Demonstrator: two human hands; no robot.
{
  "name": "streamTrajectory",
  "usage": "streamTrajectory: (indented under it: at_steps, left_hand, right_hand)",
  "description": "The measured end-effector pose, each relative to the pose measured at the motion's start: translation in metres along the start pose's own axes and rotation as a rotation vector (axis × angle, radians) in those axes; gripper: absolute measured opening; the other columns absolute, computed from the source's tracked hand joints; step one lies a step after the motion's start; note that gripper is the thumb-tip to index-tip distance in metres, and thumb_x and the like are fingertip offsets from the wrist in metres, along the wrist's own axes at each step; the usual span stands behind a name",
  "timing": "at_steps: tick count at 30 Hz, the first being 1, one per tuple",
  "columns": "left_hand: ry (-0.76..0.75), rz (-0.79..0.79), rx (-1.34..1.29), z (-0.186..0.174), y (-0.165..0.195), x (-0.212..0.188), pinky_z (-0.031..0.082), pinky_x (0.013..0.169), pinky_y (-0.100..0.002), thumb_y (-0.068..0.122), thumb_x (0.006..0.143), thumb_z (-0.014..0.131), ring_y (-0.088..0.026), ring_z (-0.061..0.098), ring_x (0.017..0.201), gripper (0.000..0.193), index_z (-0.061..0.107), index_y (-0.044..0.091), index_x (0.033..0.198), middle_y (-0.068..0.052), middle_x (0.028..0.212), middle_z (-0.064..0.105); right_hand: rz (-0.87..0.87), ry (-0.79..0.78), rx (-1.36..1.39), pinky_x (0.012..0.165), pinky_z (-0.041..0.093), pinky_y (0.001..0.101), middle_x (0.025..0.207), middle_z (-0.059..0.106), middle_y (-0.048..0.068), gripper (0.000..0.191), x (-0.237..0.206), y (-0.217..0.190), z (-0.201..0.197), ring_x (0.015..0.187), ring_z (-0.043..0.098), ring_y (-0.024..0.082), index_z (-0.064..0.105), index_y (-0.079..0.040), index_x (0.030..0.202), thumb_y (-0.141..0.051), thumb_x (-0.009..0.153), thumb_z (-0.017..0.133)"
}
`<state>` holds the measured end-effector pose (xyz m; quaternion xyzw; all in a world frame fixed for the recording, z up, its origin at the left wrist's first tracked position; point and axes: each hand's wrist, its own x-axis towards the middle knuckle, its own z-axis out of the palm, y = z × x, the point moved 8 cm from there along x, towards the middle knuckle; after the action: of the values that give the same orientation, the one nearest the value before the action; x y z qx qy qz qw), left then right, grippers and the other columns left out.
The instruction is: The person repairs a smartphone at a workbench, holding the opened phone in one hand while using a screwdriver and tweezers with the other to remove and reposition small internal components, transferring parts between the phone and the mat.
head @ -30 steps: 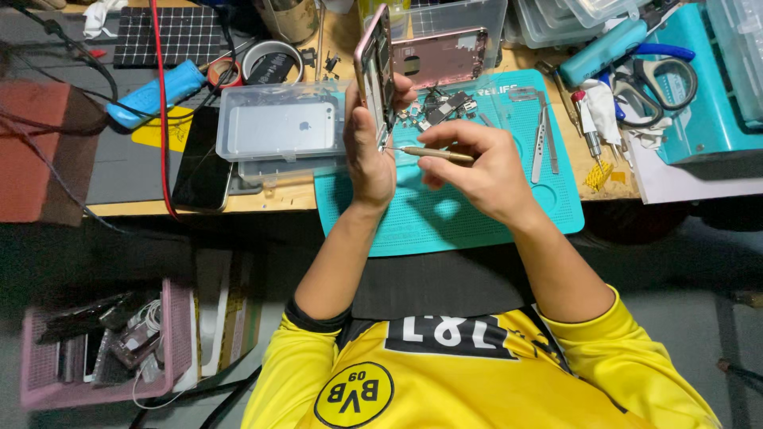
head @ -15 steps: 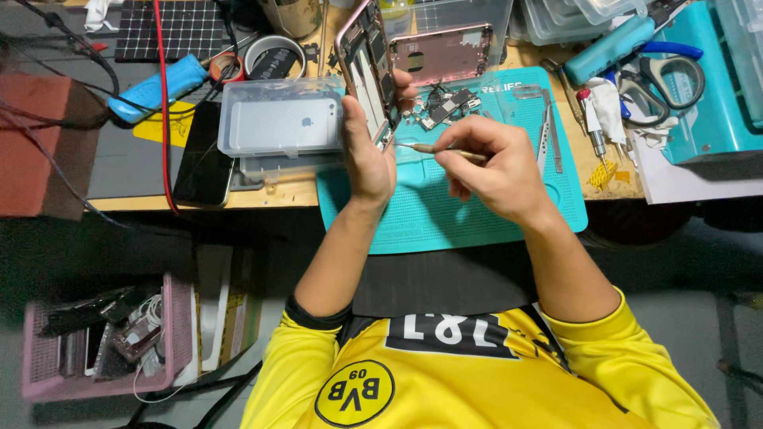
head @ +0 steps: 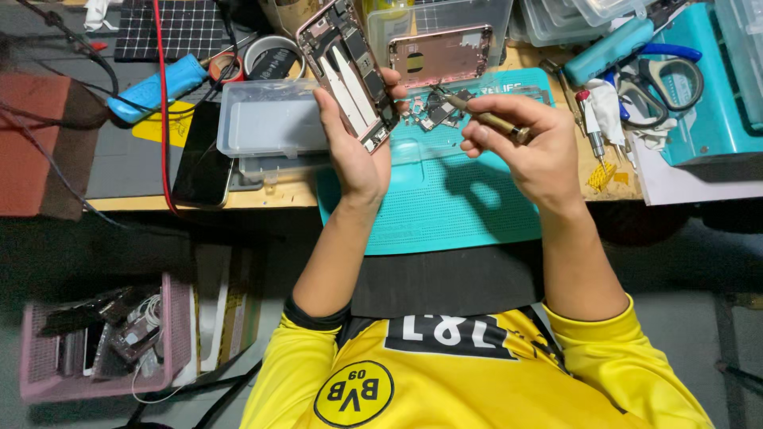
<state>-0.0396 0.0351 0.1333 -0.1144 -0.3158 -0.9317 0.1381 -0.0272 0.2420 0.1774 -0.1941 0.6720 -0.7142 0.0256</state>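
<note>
Left hand point(head: 358, 147), upper centre of frame, wrapped around an opened phone chassis point(head: 350, 71), raised and tilted, insides facing up. Right hand point(head: 528, 143) pinches a slim tool point(head: 485, 119), tip just above the small loose parts point(head: 433, 111) on the teal mat point(head: 445, 206). Judged step: picking or setting tiny fittings; calls for a steady tip. Clear plastic box point(head: 270, 119) crowds the left; scissors point(head: 660, 79) upper right; mat's lower half offers room.

A wooden counter point(head: 278, 196) carries a teal work mat point(head: 445, 206), a grey mat point(head: 127, 171), a black phone point(head: 203, 159), clear plastic boxes point(head: 270, 127), a roll of tape point(head: 269, 57) and scissors point(head: 664, 79). Small parts point(head: 433, 111) lie scattered on the teal mat.
</note>
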Motion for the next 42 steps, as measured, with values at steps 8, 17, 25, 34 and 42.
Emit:
streamTrajectory:
  at_steps: [8,17,25,34,42]
  left_hand:
    - [0.003,-0.037,-0.133,0.0,-0.002,0.003,0.054,0.089,-0.042,0.061,0.112,0.023,-0.025,0.064,0.102,0.072,0.055,0.0,0.135,-0.016,0.117,0.066]
    - [-0.001,-0.035,-0.139,0.0,-0.001,0.003,0.054,0.089,-0.042,0.061,0.112,0.023,-0.026,0.064,0.102,0.071,0.053,0.001,0.137,-0.017,0.117,0.066]
    - [-0.032,-0.066,-0.183,0.003,-0.004,0.003,0.056,0.09,-0.045,0.061,0.113,0.022,-0.027,0.066,0.101,0.073,0.054,-0.001,0.135,-0.019,0.117,0.066]
    - [-0.094,-0.11,-0.204,0.009,-0.005,0.002,0.058,0.091,-0.047,0.062,0.113,0.019,-0.028,0.067,0.103,0.078,0.055,-0.004,0.137,-0.02,0.118,0.067]
    - [-0.114,-0.119,-0.21,0.009,-0.009,0.001,0.058,0.091,-0.045,0.063,0.113,0.018,-0.028,0.067,0.101,0.08,0.054,-0.005,0.139,-0.02,0.117,0.067]
  right_hand:
    - [-0.401,0.062,-0.597,0.083,0.056,0.0288,0.104,0.067,0.013,0.015,0.003,-0.032,0.015,0.091,0.067,0.019,0.074,0.001,0.116,0.005,0.102,0.075]
    - [-0.238,0.056,-0.534,0.077,0.058,0.0281,0.093,0.07,0.008,0.007,0.02,-0.014,0.022,0.085,0.071,0.014,0.064,0.003,0.11,0.0,0.111,0.058]
    - [-0.161,0.05,-0.552,0.071,0.062,0.0301,0.09,0.071,0.01,0.007,0.026,0.006,0.021,0.08,0.073,0.016,0.056,0.003,0.111,-0.003,0.112,0.054]
    - [-0.114,0.079,-0.521,0.071,0.061,0.0296,0.091,0.073,0.008,0.012,0.025,0.006,0.015,0.081,0.075,0.016,0.05,0.003,0.116,-0.008,0.115,0.045]
    - [-0.497,0.105,-0.689,0.077,0.054,0.0293,0.108,0.063,0.017,0.004,0.003,-0.035,0.024,0.091,0.064,0.022,0.067,0.005,0.112,0.004,0.109,0.065]
